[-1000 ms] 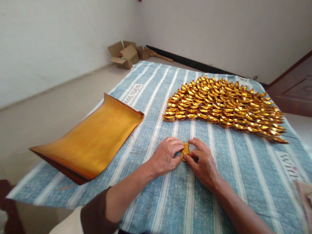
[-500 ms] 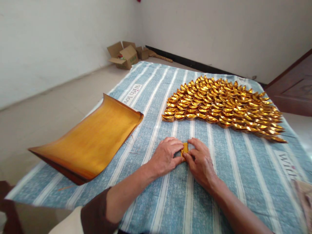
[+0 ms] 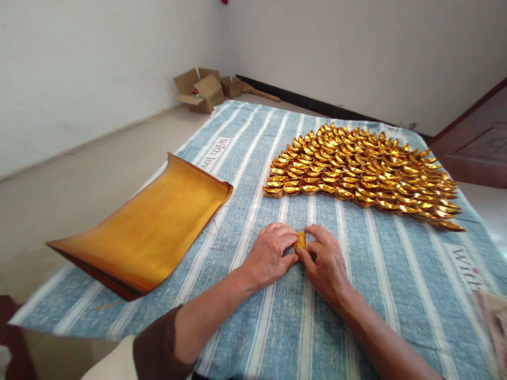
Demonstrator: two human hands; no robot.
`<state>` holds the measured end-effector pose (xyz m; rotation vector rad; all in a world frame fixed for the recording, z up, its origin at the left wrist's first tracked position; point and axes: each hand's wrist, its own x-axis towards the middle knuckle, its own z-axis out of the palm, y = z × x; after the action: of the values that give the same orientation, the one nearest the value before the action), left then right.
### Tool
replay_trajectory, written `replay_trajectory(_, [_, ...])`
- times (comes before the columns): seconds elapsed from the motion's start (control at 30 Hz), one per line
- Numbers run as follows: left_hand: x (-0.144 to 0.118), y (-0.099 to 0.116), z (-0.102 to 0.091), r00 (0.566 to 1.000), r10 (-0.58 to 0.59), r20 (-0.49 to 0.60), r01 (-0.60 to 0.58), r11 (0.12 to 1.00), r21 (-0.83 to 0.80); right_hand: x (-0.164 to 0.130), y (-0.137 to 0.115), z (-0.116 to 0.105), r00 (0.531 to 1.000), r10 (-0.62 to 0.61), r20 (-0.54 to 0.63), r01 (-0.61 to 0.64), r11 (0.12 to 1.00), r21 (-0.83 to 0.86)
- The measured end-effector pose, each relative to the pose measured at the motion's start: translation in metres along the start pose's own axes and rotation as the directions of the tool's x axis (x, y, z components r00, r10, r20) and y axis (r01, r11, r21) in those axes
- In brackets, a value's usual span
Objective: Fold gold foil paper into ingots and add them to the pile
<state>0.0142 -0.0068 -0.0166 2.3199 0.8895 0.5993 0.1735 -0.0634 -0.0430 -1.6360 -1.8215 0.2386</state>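
Note:
A small folded piece of gold foil paper (image 3: 301, 240) lies on the striped cloth between my two hands. My left hand (image 3: 271, 250) grips its left edge with thumb and fingers. From the other side my right hand (image 3: 325, 258) pinches it, thumb at the near edge and index finger at the far corner. The fingers cover much of the paper's edges. Beyond the hands, to the right, stand many shiny gold paper ingots (image 3: 356, 169) packed in rows. Left of my hands lies a stack of large gold paper sheets (image 3: 146, 227) with curled ends.
A blue and white striped cloth (image 3: 245, 211) covers the table. Open cardboard boxes (image 3: 204, 92) stand on the floor past the far left corner. A brown wooden door or panel (image 3: 475, 140) is at the right, and pale walls (image 3: 336, 53) rise behind.
Both hands stay in almost the same place on the folded gold paper, with only tiny finger shifts. The ingots and the sheet stack have not moved.

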Motion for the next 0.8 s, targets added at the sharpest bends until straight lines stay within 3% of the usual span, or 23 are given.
replay_trajectory(0.63, [0.0,0.001,0.001,0.999,0.021,-0.034,-0.021,1.0,0.023,-0.001,-0.001,0.001,0.999,0.006,-0.038,-0.005,1.0,0.008])
replay_trajectory(0.8, [0.002,0.003,0.001,0.999,-0.003,-0.047,0.004,1.0,0.021,-0.001,0.005,-0.014,0.999,0.024,0.042,-0.03,0.988,0.151])
